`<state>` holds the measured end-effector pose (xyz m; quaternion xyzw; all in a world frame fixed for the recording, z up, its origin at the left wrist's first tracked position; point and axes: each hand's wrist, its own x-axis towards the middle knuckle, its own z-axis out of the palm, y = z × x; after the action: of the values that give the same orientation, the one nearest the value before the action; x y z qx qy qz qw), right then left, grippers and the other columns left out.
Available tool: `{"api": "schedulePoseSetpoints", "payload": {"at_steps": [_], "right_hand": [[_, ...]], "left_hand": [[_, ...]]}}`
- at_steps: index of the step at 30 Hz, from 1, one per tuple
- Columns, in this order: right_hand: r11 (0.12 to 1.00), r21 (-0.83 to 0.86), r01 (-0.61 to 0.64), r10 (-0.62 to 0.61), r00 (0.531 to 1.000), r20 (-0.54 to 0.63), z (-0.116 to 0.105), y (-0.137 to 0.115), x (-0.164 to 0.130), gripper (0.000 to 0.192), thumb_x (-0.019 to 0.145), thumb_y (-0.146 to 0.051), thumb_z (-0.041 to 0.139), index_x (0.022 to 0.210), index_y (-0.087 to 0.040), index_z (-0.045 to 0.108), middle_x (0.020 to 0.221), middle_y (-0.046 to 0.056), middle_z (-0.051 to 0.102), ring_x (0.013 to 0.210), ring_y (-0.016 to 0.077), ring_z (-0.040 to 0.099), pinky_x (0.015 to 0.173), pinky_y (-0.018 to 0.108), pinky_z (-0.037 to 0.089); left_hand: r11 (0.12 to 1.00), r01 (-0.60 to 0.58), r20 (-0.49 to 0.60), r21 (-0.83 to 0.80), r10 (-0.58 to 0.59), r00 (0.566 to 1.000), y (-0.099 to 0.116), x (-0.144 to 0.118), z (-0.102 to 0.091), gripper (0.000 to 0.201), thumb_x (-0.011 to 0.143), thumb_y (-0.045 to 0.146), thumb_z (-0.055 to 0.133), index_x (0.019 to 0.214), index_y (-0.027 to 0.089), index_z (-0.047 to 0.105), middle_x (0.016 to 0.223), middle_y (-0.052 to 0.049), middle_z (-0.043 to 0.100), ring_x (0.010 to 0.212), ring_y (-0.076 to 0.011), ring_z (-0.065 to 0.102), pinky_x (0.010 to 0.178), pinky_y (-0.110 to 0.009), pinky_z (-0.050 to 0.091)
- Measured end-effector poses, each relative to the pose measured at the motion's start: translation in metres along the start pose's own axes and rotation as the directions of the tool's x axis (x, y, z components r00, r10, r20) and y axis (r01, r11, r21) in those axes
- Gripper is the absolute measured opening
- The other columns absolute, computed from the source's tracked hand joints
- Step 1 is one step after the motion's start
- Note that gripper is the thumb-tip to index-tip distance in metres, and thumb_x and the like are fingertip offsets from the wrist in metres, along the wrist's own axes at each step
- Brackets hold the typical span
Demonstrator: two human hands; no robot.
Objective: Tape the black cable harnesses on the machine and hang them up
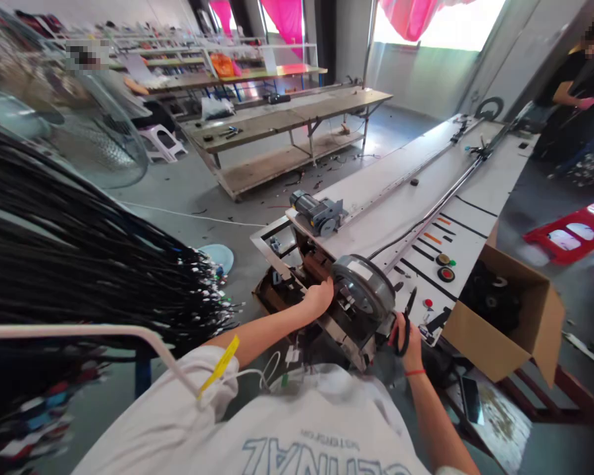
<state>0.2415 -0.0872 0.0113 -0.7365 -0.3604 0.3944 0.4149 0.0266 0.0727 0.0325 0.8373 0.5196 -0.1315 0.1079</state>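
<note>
Right of the grey drum, my right hand grips black-handled scissors, blades upward, probably to have them handy. My left hand meets the drum's left rim, perhaps steadying it; I cannot tell its grip. An open cardboard box sits right of the drum, presumably within reach; beyond, leftward, is a motor.
</note>
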Motion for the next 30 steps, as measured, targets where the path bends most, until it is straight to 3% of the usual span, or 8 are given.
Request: {"api": "schedulePoseSetpoints", "payload": {"at_steps": [4, 8, 13, 15, 19, 22, 26, 30], "right_hand": [[0.818, -0.54, -0.198, 0.156, 0.98, -0.122, -0.036, -0.005, 0.08, 0.026, 0.082, -0.042, 0.054, 0.073, -0.017, 0.059, 0.075, 0.014, 0.065, 0.08, 0.0283, 0.064, 0.071, 0.035, 0.046], [0.759, -0.625, -0.182, 0.046, 0.973, -0.227, -0.047, -0.029, 0.104, 0.039, 0.081, -0.042, 0.055, 0.097, -0.009, 0.064, 0.11, 0.026, 0.062, 0.104, 0.033, 0.06, 0.084, 0.039, 0.046], [0.958, -0.18, 0.222, -0.254, 0.95, -0.18, -0.029, -0.054, 0.044, 0.037, 0.086, -0.051, 0.047, 0.089, -0.017, 0.062, 0.086, 0.012, 0.068, 0.077, 0.0232, 0.064, 0.076, 0.035, 0.048], [0.982, 0.097, 0.165, -0.174, 0.98, 0.098, -0.002, -0.056, 0.016, 0.045, 0.086, -0.061, 0.045, 0.072, -0.02, 0.058, 0.063, 0.006, 0.063, 0.058, 0.0198, 0.06, 0.059, 0.032, 0.047], [0.924, 0.328, -0.197, -0.026, 0.823, 0.568, 0.072, -0.053, -0.007, 0.046, 0.076, -0.063, 0.063, 0.071, -0.018, 0.059, 0.06, 0.004, 0.063, 0.051, 0.0151, 0.057, 0.047, 0.025, 0.041], [0.785, 0.518, -0.339, -0.043, 0.805, 0.592, 0.113, -0.053, 0.011, 0.042, 0.066, -0.053, 0.078, 0.086, -0.019, 0.062, 0.079, 0.005, 0.069, 0.068, 0.0161, 0.064, 0.057, 0.024, 0.046], [0.548, 0.787, -0.283, -0.061, 0.925, 0.375, 0.134, -0.059, 0.048, 0.041, 0.057, -0.048, 0.083, 0.081, -0.021, 0.063, 0.077, 0.003, 0.068, 0.077, 0.0186, 0.064, 0.072, 0.031, 0.05], [0.701, 0.668, -0.249, -0.158, 0.86, 0.486, 0.142, -0.054, 0.051, 0.041, 0.061, -0.054, 0.08, 0.076, -0.018, 0.065, 0.079, 0.005, 0.068, 0.077, 0.0178, 0.062, 0.075, 0.031, 0.048]], "left_hand": [[0.998, 0.064, 0.06, -0.011, -0.063, 0.996, 0.008, 0.02, -0.003, 0.035, 0.084, 0.007, 0.049, 0.117, 0.003, 0.061, 0.096, -0.025, 0.068, 0.099, -0.0336, 0.068, 0.08, -0.042, 0.055], [0.994, 0.108, 0.039, -0.017, -0.107, 0.993, 0.011, 0.017, 0.003, 0.049, 0.084, 0.002, 0.041, 0.132, 0.005, 0.049, 0.112, -0.023, 0.065, 0.1, -0.0268, 0.068, 0.081, -0.034, 0.055], [0.989, 0.06, -0.151, -0.139, -0.081, 0.985, 0.002, -0.006, 0.02, 0.07, 0.072, -0.007, 0.037, 0.138, 0.012, 0.041, 0.141, -0.016, 0.048, 0.124, -0.0199, 0.053, 0.1, -0.026, 0.045], [0.976, -0.02, -0.181, -0.217, -0.02, 0.983, -0.005, -0.022, 0.023, 0.07, 0.07, -0.008, 0.036, 0.136, 0.015, 0.044, 0.141, -0.012, 0.049, 0.128, -0.0169, 0.05, 0.104, -0.024, 0.041], [0.867, -0.127, -0.067, -0.483, 0.108, 0.992, -0.028, -0.076, 0.03, 0.068, 0.073, -0.006, 0.033, 0.131, 0.027, 0.047, 0.111, -0.002, 0.068, 0.1, -0.0124, 0.066, 0.09, -0.021, 0.05], [0.784, -0.185, -0.08, -0.592, 0.171, 0.982, -0.064, -0.129, 0.046, 0.067, 0.072, -0.003, 0.033, 0.129, 0.031, 0.049, 0.1, 0.001, 0.071, 0.089, -0.0136, 0.068, 0.086, -0.024, 0.052], [0.858, -0.146, -0.119, -0.493, 0.1, 0.988, -0.132, -0.207, 0.096, 0.066, 0.068, 0.0, 0.036, 0.126, 0.026, 0.055, 0.105, -0.003, 0.072, 0.102, -0.0189, 0.067, 0.094, -0.031, 0.05], [0.929, 0.201, 0.073, -0.311, -0.187, 0.98, -0.187, -0.256, 0.15, 0.061, 0.065, 0.003, 0.045, 0.119, 0.025, 0.063, 0.118, -0.006, 0.069, 0.114, -0.0245, 0.062, 0.099, -0.038, 0.047]]}}
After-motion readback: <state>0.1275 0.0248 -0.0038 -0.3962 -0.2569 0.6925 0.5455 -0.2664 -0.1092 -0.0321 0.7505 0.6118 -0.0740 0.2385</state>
